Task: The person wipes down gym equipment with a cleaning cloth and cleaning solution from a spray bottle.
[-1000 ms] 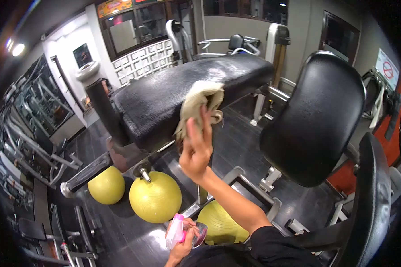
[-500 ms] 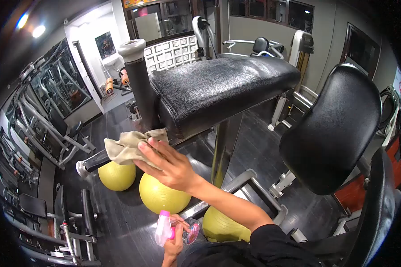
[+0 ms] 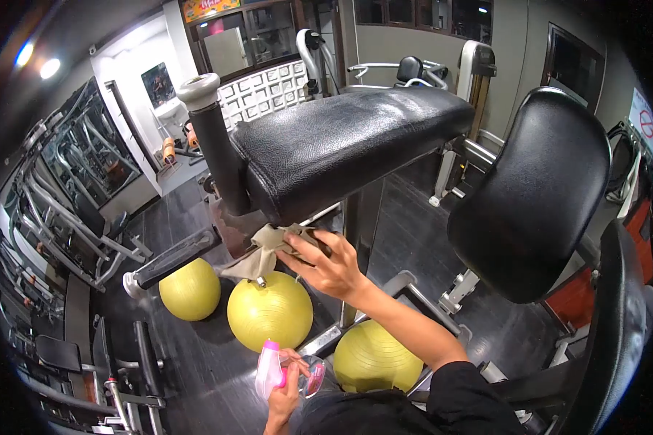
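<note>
My right hand [image 3: 330, 268] is closed on a beige cloth [image 3: 268, 243], just under the near corner of a black padded bench [image 3: 348, 148]. One end of the cloth hangs down to the left, above a yellow exercise ball [image 3: 270, 315]. Behind the cloth shows a metal bracket [image 3: 232, 225] that carries an upright black handle [image 3: 216, 145] with a grey end cap. Low in front of my body, my left hand [image 3: 286, 391] grips a spray bottle [image 3: 270, 370] with a pink nozzle and a clear body. Its fingers wrap round the bottle's neck.
A second black handle [image 3: 174, 262] sticks out to the left. Two more yellow balls, one at left [image 3: 189, 290] and another ball [image 3: 377, 357] near my legs, lie on the floor. A black seat pad [image 3: 533, 199] stands at right. Weight machines [image 3: 80, 203] line the left wall.
My right hand has moved right with the cloth, from the lower handle's base to below the bench corner. The bracket is now uncovered. My left hand keeps the spray bottle in place.
</note>
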`<move>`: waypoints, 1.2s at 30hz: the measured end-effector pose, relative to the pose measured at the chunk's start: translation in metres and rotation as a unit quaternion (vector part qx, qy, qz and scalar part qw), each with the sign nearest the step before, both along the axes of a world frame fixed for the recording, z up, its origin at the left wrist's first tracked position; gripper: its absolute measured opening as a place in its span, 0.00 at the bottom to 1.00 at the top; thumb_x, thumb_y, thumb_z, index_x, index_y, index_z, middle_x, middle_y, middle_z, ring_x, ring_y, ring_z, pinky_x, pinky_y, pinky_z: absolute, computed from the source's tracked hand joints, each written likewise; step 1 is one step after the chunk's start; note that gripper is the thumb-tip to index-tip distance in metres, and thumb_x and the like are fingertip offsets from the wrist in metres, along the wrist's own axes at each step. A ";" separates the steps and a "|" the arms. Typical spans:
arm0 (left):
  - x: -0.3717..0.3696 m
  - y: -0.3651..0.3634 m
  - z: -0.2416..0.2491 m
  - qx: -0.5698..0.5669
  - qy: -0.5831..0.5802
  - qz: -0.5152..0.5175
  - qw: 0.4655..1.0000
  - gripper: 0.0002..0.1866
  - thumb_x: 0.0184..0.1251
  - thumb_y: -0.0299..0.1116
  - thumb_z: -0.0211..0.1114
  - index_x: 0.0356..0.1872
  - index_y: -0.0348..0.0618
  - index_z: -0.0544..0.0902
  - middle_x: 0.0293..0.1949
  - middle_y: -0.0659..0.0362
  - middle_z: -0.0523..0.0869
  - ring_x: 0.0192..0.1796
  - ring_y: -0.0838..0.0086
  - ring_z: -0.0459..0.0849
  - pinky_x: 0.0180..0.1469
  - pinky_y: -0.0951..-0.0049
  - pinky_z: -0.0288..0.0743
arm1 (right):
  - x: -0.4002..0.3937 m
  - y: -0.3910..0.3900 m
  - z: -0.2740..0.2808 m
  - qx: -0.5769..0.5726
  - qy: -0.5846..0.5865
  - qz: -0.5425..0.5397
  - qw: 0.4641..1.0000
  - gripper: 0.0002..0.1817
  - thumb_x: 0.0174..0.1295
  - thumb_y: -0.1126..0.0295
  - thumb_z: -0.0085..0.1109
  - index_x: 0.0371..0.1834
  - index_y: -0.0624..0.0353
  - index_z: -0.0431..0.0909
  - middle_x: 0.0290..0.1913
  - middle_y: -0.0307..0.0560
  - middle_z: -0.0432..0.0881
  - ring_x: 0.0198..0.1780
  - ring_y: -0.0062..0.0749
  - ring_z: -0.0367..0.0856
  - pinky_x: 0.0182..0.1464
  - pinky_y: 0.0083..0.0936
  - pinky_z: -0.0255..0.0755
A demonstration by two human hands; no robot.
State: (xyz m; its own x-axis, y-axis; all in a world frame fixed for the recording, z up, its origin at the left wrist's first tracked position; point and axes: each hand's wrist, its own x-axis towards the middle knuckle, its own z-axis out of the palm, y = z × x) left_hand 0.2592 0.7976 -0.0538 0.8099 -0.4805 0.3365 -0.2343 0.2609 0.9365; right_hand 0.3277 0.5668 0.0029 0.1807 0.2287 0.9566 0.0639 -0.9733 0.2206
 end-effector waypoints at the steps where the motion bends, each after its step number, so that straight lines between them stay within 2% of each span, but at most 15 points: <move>1: 0.001 -0.001 0.001 0.004 -0.001 0.000 1.000 0.13 0.68 0.18 0.49 0.52 0.39 0.66 0.40 0.51 0.74 0.27 0.69 0.80 0.37 0.65 0.77 | -0.004 -0.002 0.003 -0.006 -0.002 -0.031 1.000 0.14 0.50 0.65 0.61 0.41 0.37 0.85 0.56 0.26 0.74 0.50 0.30 0.70 0.45 0.22 0.70; 4: 0.004 -0.002 0.000 0.003 -0.037 -0.021 0.999 0.13 0.68 0.18 0.48 0.52 0.39 0.66 0.40 0.51 0.74 0.27 0.69 0.80 0.37 0.65 0.77 | 0.000 -0.034 -0.014 -0.007 -0.013 -0.040 0.999 0.15 0.47 0.68 0.63 0.40 0.38 0.85 0.54 0.34 0.75 0.45 0.33 0.73 0.44 0.23 0.73; 5: 0.005 -0.003 0.000 0.003 -0.037 -0.023 0.999 0.13 0.68 0.18 0.48 0.52 0.39 0.66 0.40 0.51 0.74 0.27 0.69 0.80 0.37 0.65 0.77 | -0.006 -0.048 -0.012 -0.009 -0.003 -0.079 0.997 0.11 0.49 0.67 0.65 0.37 0.39 0.85 0.47 0.33 0.72 0.47 0.33 0.70 0.42 0.22 0.72; 9: 0.004 -0.006 -0.002 -0.020 0.016 -0.038 0.999 0.13 0.68 0.16 0.50 0.51 0.38 0.67 0.41 0.51 0.75 0.31 0.73 0.80 0.41 0.70 0.77 | -0.025 -0.118 -0.010 -0.003 0.006 -0.172 0.985 0.14 0.49 0.73 0.63 0.41 0.53 0.85 0.52 0.47 0.73 0.49 0.41 0.71 0.44 0.28 0.75; 11: 0.005 -0.010 -0.003 -0.019 0.021 -0.044 0.999 0.13 0.68 0.16 0.50 0.51 0.38 0.67 0.41 0.50 0.75 0.31 0.72 0.80 0.42 0.70 0.77 | -0.027 -0.159 -0.018 0.063 -0.014 -0.165 0.984 0.15 0.48 0.77 0.60 0.42 0.62 0.83 0.55 0.53 0.73 0.52 0.46 0.72 0.47 0.33 0.75; 14: 0.005 -0.015 -0.002 -0.022 0.007 -0.065 0.998 0.14 0.67 0.16 0.50 0.51 0.38 0.68 0.41 0.50 0.74 0.31 0.72 0.80 0.42 0.70 0.77 | -0.041 -0.197 -0.011 0.206 0.009 -0.251 0.946 0.21 0.51 0.86 0.54 0.51 0.65 0.77 0.60 0.55 0.69 0.58 0.51 0.69 0.56 0.36 0.72; 16: 0.004 -0.017 0.000 -0.021 0.009 -0.067 0.997 0.13 0.67 0.16 0.50 0.51 0.38 0.68 0.42 0.50 0.74 0.31 0.72 0.80 0.42 0.70 0.77 | -0.041 -0.221 -0.005 0.346 -0.009 -0.252 0.904 0.21 0.54 0.85 0.51 0.54 0.66 0.76 0.61 0.55 0.69 0.60 0.52 0.68 0.59 0.38 0.68; 20: 0.007 -0.016 -0.003 -0.019 0.005 -0.056 0.998 0.13 0.68 0.16 0.50 0.52 0.38 0.67 0.42 0.50 0.74 0.31 0.72 0.80 0.42 0.69 0.77 | -0.030 -0.258 -0.012 0.431 -0.051 -0.134 0.891 0.21 0.66 0.73 0.49 0.63 0.62 0.69 0.65 0.58 0.64 0.62 0.56 0.67 0.62 0.40 0.63; 23: 0.008 -0.017 -0.008 0.003 0.034 -0.033 0.999 0.13 0.68 0.17 0.50 0.52 0.37 0.67 0.41 0.50 0.74 0.31 0.72 0.80 0.41 0.69 0.78 | -0.012 -0.243 -0.016 0.492 -0.089 -0.123 0.858 0.25 0.67 0.65 0.53 0.65 0.62 0.67 0.62 0.63 0.64 0.62 0.57 0.67 0.63 0.39 0.62; 27: 0.007 -0.017 -0.007 -0.011 0.029 -0.033 0.999 0.13 0.68 0.17 0.51 0.51 0.37 0.68 0.41 0.51 0.75 0.31 0.72 0.80 0.39 0.70 0.78 | 0.001 -0.225 -0.018 0.531 -0.102 -0.093 0.836 0.23 0.64 0.72 0.51 0.63 0.66 0.68 0.57 0.61 0.67 0.59 0.54 0.70 0.61 0.37 0.63; 30: 0.006 -0.021 -0.004 -0.019 0.024 -0.028 0.999 0.13 0.68 0.17 0.51 0.51 0.36 0.68 0.41 0.51 0.75 0.31 0.72 0.80 0.39 0.71 0.78 | -0.001 -0.163 -0.008 0.569 -0.129 0.093 0.807 0.23 0.61 0.77 0.49 0.62 0.68 0.68 0.51 0.57 0.69 0.53 0.51 0.72 0.57 0.35 0.65; 32: 0.006 -0.025 -0.003 -0.019 0.022 -0.028 0.999 0.13 0.68 0.17 0.51 0.51 0.36 0.67 0.40 0.51 0.75 0.31 0.72 0.80 0.39 0.71 0.78 | -0.004 -0.118 -0.006 0.489 -0.090 0.009 0.868 0.19 0.57 0.81 0.47 0.53 0.70 0.71 0.50 0.60 0.68 0.53 0.55 0.72 0.57 0.37 0.65; 33: 0.007 -0.028 -0.002 -0.020 0.032 -0.030 0.999 0.12 0.67 0.17 0.52 0.50 0.35 0.68 0.40 0.51 0.76 0.31 0.72 0.81 0.38 0.72 0.78 | -0.012 -0.098 -0.004 0.465 -0.029 0.047 0.883 0.18 0.54 0.81 0.49 0.50 0.68 0.72 0.52 0.62 0.68 0.52 0.59 0.72 0.56 0.39 0.67; 34: 0.007 -0.030 -0.002 -0.019 0.043 -0.033 0.998 0.11 0.67 0.16 0.52 0.49 0.35 0.69 0.39 0.51 0.77 0.31 0.72 0.81 0.37 0.73 0.78 | -0.016 -0.085 -0.011 0.385 0.008 0.040 0.922 0.22 0.50 0.80 0.54 0.52 0.63 0.74 0.53 0.62 0.69 0.51 0.60 0.74 0.52 0.40 0.72; 36: 0.013 -0.035 -0.010 0.005 0.038 -0.038 0.999 0.12 0.65 0.17 0.55 0.48 0.34 0.70 0.38 0.51 0.79 0.30 0.72 0.82 0.35 0.74 0.78 | -0.032 -0.065 -0.016 0.303 0.120 0.005 0.945 0.25 0.49 0.77 0.59 0.54 0.53 0.76 0.52 0.60 0.74 0.50 0.54 0.78 0.46 0.39 0.77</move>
State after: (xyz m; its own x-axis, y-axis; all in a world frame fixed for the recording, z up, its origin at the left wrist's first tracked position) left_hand 0.2720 0.7630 -0.0639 0.7941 -0.5444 0.2700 -0.1422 0.2655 0.9536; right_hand 0.2953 0.5017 -0.0127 0.4105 -0.3454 0.8439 0.0505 -0.9154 -0.3993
